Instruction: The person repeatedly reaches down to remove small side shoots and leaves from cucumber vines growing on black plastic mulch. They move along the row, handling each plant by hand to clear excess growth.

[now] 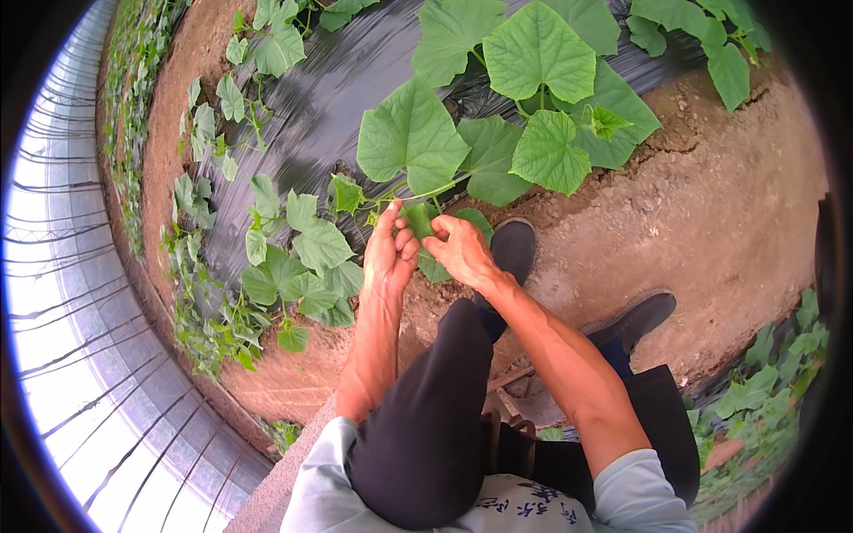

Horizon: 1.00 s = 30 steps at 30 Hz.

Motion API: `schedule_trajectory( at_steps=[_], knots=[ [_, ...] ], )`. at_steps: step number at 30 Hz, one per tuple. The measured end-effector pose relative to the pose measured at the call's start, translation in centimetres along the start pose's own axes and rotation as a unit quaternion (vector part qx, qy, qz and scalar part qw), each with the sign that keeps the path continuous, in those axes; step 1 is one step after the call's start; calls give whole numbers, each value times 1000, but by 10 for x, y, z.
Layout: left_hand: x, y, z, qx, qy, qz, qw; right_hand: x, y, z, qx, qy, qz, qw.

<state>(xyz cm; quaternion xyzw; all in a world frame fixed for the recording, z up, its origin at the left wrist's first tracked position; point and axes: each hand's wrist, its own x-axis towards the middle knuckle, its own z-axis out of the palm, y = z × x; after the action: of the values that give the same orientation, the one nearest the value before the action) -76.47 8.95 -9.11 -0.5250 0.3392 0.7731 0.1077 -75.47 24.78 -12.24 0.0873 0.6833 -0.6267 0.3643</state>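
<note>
A leafy vine (pixel 426 194) with broad lobed green leaves, resembling cucumber, stretches above the black plastic mulch film. My left hand (pixel 393 250) is under the vine, its thumb raised against the stem and its other fingers curled. Close by on the right, my right hand (pixel 460 246) has thumb and forefinger brought together beside a leaf (pixel 420 218) that lies between the hands. Whether either hand grips the stem or something thin cannot be made out. A small young leaf (pixel 347 194) stands left of the thumb.
Black mulch film (pixel 320 100) covers the bed, with more vines (pixel 320 246) at left. Bare soil (pixel 720 220) lies to the right. My dark shoes (pixel 513 250) stand near the bed's edge. A ribbed translucent greenhouse wall (pixel 73 300) curves along the left; another plant row (pixel 766 400) grows lower right.
</note>
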Motion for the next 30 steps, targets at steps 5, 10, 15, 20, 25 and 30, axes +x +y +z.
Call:
schedule_trajectory(
  at_steps=[5,10,15,20,25,30],
  knots=[
    [8,-7,-9,-62,-55,-7,997,0,3,1,2,17,-19,1000],
    [4,-18,-3,-2,17,75,997,5,11,2,52,8,10,999],
    [-3,-21,5,70,18,152,986,5,14,-3,99,5,19,995],
    [-5,-21,5,76,2,160,984,3,11,-9,148,-1,25,989],
    [-5,-20,10,101,7,160,982,4,8,-18,167,22,19,986],
    [-1,-21,9,91,9,171,981,2,1,-26,172,25,19,985]
  ],
)
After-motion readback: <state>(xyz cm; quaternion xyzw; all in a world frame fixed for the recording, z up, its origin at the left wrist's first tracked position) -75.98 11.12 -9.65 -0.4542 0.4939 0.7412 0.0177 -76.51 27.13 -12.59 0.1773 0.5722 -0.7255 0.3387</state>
